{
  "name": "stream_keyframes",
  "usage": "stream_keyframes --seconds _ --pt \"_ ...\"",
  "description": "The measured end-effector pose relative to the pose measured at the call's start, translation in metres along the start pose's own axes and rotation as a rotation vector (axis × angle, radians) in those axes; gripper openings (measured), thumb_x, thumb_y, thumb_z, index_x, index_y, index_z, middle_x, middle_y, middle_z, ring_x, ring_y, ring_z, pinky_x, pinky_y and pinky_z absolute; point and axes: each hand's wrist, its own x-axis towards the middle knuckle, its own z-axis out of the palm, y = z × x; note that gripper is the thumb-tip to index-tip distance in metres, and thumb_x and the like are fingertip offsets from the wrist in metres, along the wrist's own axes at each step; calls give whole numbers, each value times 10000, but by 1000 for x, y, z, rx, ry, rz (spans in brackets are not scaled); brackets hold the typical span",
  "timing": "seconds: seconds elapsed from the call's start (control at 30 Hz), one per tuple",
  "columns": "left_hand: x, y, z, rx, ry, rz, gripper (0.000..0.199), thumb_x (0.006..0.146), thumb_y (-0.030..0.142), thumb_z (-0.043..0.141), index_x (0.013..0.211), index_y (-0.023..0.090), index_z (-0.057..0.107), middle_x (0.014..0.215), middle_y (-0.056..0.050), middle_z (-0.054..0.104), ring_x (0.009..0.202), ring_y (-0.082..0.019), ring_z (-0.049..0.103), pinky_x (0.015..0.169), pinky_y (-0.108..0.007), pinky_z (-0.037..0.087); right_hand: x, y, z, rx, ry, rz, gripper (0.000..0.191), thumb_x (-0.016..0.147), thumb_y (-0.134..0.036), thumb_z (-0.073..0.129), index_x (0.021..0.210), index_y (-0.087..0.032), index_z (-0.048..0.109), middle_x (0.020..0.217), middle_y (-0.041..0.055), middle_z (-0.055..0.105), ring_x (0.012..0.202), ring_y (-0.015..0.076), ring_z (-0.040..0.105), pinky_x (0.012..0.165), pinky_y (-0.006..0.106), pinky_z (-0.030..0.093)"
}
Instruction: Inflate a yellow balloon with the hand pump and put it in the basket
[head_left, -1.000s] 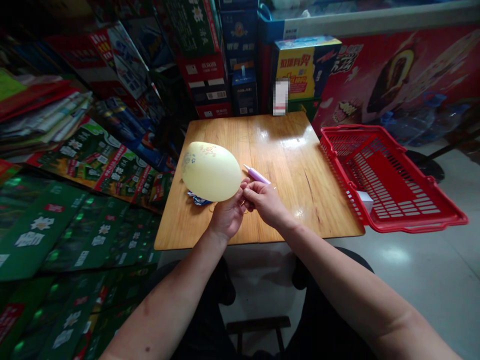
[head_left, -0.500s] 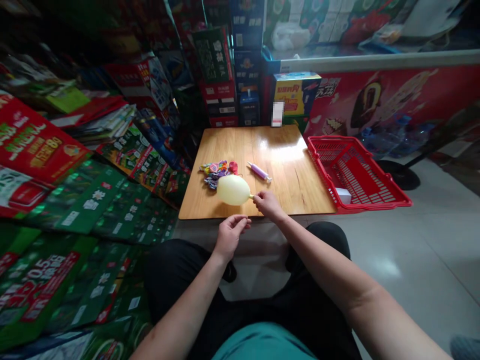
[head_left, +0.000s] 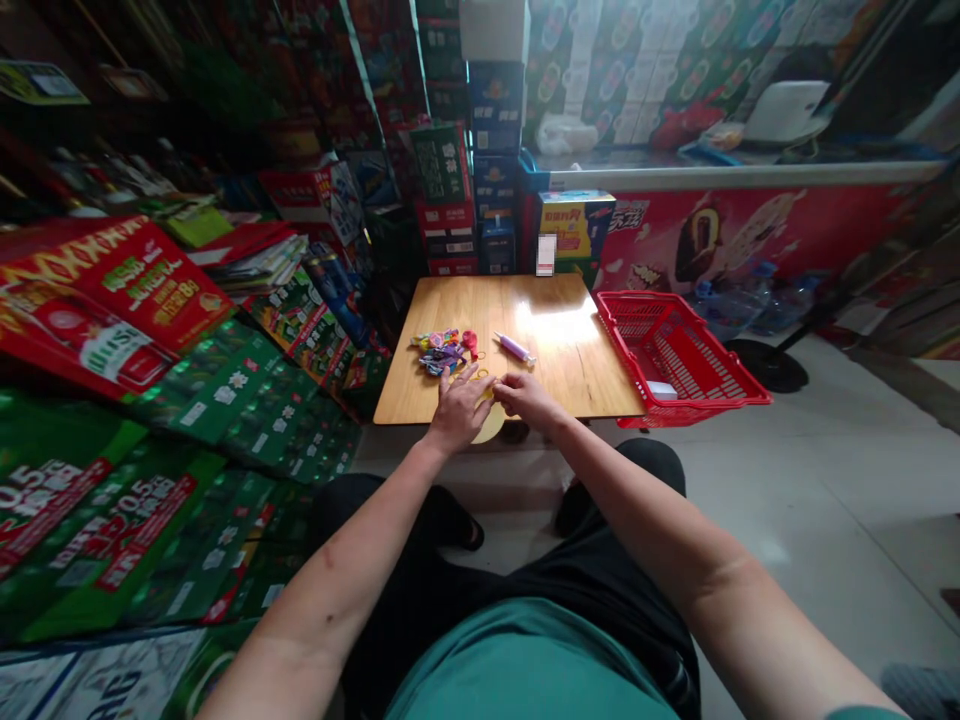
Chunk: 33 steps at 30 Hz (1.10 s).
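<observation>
You have the pale yellow balloon (head_left: 491, 428) at the worktop's (head_left: 397, 408) near edge, its rounded body partly hidden by your left hand (head_left: 455, 412). Your right hand (head_left: 523, 393) pinches at its neck with the fingertips drawn together. Your left hand has some fingers spread, with the thumb close to the neck; whether it grips, you cannot tell from here. The step in hand looks like working the neck between both hands. The next move likely calls for a firm pinch there, so no air slips out, while the free fingers work. The purple pump (head_left: 514, 348) and the pile of balloons (head_left: 441, 355) lie beyond your hands.
</observation>
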Motion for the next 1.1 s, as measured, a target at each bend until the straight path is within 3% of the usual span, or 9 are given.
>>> stream_keyframes --seconds 0.17,0.27,0.5,0.67,0.8,0.93,1.1 --pt "3 -4 -9 -129 57 -46 366 928 395 628 1267 268 675 1339 -86 670 1381 -266 495 1224 -572 97 -2 -17 -4 32 -60 -39 286 822 -420 679 742 -191 527 554 -55 470 469 74 422 449 195 350" --pt "7 -9 -17 -169 70 -78 320 899 379 671 1201 287 722 1248 -75 720 1252 -266 606 1216 -572 128 2 -28 -7 -5 -70 -61 276 813 -402 713 735 -170 585 553 -29 505 476 84 455 440 202 362" --pt "17 -24 -41 -23 90 -20 184 921 336 622 946 287 797 951 -39 786 1043 -251 682 1209 -551 182 19 -51 5 -160 -123 -34 312 827 -390 736 675 -142 622 589 29 583 459 75 468 393 196 349" --pt "17 -47 -61 -109 125 -117 181 888 342 640 904 236 786 1004 -55 778 1015 -247 688 1104 -464 401 46 -55 16 -156 -150 -49 311 882 -413 669 736 -140 638 648 47 636 482 81 498 424 200 386" --pt "0 -75 -70 -360 214 -280 229 857 387 670 935 206 785 1063 -82 768 1053 -255 691 1007 -375 499 68 -31 7 -575 13 -88 168 852 -284 674 762 -145 702 686 64 683 593 136 603 530 230 440" --pt "-23 -93 -73 -571 279 -475 326 791 463 737 929 171 782 1053 -108 766 1002 -262 702 919 -362 547 77 15 8 -729 68 -39 71 759 -143 716 690 -158 717 743 92 722 740 202 651 677 274 458" --pt "-43 -101 -65 -626 337 -660 368 722 502 786 869 164 772 875 -89 769 832 -243 706 741 -323 574 84 59 29 -835 132 60 131 853 -219 646 850 -158 762 917 155 754 864 242 679 789 303 463"
